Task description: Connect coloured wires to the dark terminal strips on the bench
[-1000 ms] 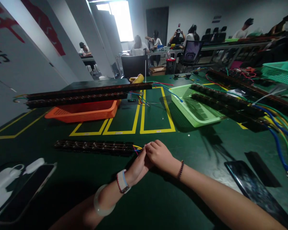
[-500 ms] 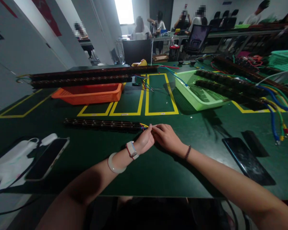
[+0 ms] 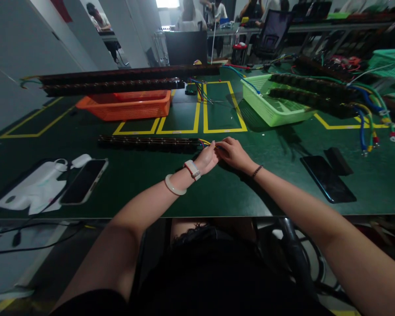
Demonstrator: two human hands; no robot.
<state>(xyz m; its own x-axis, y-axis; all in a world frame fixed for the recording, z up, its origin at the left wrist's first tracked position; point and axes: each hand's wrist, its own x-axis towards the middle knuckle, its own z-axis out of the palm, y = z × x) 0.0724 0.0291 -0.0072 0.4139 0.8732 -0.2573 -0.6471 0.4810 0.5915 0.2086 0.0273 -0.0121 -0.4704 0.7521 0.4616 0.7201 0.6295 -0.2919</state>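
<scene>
A long black wire harness bar [image 3: 148, 144] with thin copper-coloured lines lies on the green table. Coloured wires [image 3: 204, 142], yellow, red and blue, come out of its right end. My left hand [image 3: 208, 159] is closed around the ends of these wires, with a watch and a pale bangle on that arm. Against its fingertips, my right hand [image 3: 233, 153] pinches at the same wire ends. The fingers cover the tips of the wires, so what exactly lies between them is hidden.
An orange basket [image 3: 125, 112] carries long black bars at the back left. Similar bars with thick cables rest on a light green basket [image 3: 283, 117]. Phones lie at the left [image 3: 84, 182] and right [image 3: 329, 177]. People sit at tables behind.
The camera has tilted down, so the table appears higher and my lap shows. Both hands stay together at the wire ends with hardly any change of grip.
</scene>
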